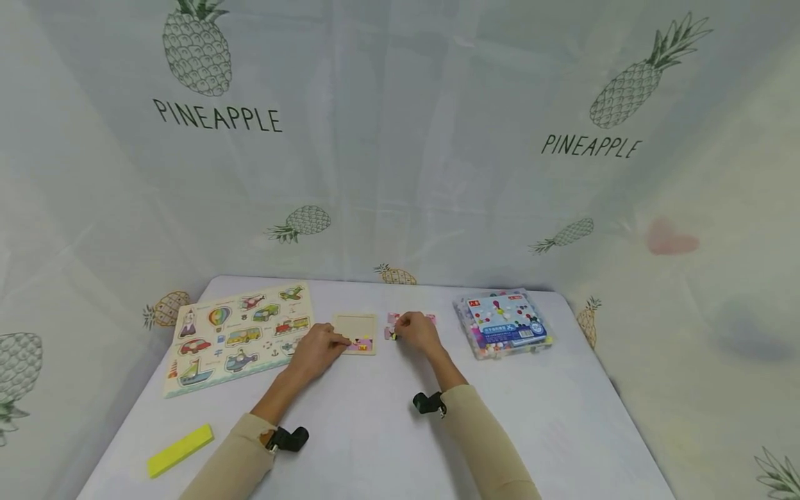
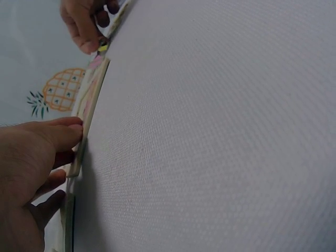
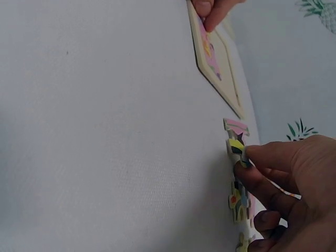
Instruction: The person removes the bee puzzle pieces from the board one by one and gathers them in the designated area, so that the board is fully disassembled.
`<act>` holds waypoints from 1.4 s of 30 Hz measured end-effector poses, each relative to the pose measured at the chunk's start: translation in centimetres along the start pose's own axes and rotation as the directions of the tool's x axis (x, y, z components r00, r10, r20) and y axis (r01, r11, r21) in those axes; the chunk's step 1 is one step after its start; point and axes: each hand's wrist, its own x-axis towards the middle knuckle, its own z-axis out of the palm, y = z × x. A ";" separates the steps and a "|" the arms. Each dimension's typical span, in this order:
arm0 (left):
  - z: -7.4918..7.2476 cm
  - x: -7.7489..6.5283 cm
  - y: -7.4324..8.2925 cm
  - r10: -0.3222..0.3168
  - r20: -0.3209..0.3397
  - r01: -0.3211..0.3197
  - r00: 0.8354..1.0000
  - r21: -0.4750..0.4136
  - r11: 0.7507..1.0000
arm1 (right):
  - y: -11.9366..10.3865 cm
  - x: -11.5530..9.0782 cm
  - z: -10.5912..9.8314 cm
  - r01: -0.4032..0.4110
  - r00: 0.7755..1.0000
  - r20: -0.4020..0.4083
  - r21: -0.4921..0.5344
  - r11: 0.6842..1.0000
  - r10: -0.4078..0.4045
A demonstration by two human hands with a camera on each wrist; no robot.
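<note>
A small square wooden puzzle tray (image 1: pixel 355 323) lies mid-table, with several pink and yellow pieces (image 1: pixel 361 344) set along its near side. My left hand (image 1: pixel 319 350) rests at the tray's left, fingertips touching the pieces near the corner. In the right wrist view, a fingertip of that hand presses on the pink pieces (image 3: pixel 209 50) inside the frame. Right of the tray, my right hand (image 1: pixel 417 332) pinches a jigsaw piece (image 3: pixel 237 146) with yellow and black on it, between thumb and finger. Other loose jigsaw pieces (image 3: pixel 239 202) lie beside and partly under that hand.
A large vehicle puzzle board (image 1: pixel 240 337) lies left, close to my left hand. At the right stands a clear plastic box (image 1: pixel 506 323) with a blue label and colourful contents. A yellow block (image 1: pixel 180 451) lies near the front left. Pineapple-print cloth (image 1: pixel 400 173) hangs behind the table.
</note>
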 end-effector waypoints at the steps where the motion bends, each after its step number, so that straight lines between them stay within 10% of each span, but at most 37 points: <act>1: 0.0 0.0 0.1 0.000 0.001 0.000 1.000 0.000 1.000 | 0.1 0.0 0.0 -0.003 1.000 -0.001 -0.002 1.000 0.003; 28: 0.2 -0.1 0.0 -0.018 -0.009 0.018 1.000 0.009 1.000 | 0.3 0.0 0.7 -0.027 0.999 -0.048 -0.093 0.995 0.023; 42: 0.7 0.1 1.0 -0.030 -0.066 0.035 0.997 0.086 0.996 | -1.7 -1.5 4.0 0.268 0.959 0.144 -0.168 0.949 -0.245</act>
